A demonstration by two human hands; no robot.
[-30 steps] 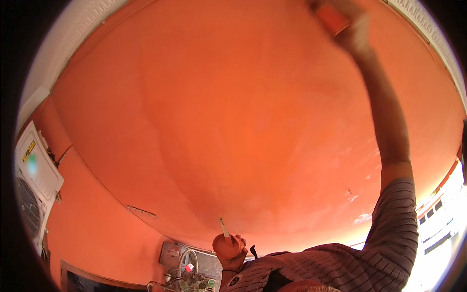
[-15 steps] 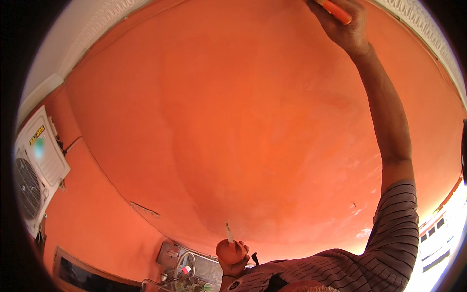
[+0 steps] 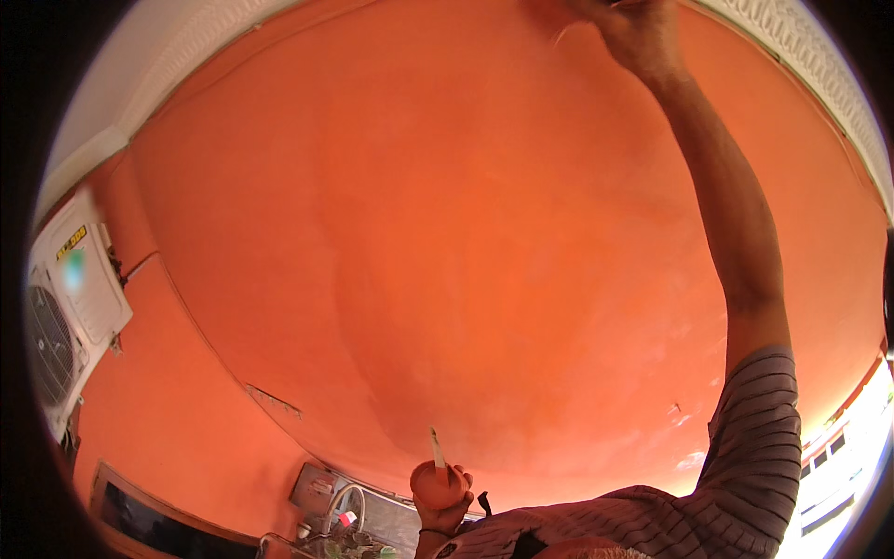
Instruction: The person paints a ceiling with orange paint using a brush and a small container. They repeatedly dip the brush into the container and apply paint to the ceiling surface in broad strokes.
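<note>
At the bottom, my left hand is wrapped round a small orange-brown bowl. A pale, flat stick-like tool stands upright from the bowl, its lower end inside. My right hand reaches high against the orange wall at the top edge of the head view. Its fingers are curled and partly cut off by the frame. The orange-handled tool that it held half a second ago is now mostly hidden, with a blurred shape beside the fingers.
A white air-conditioner unit hangs on the left wall, above a dark framed opening. White moulding borders the wall's top. A small hook rail is fixed lower left. A curved faucet and greenery sit near my left hand.
My right hand has shifted left and slightly up, and the orange handle no longer shows plainly. My left hand still holds the bowl, in nearly the same place.
</note>
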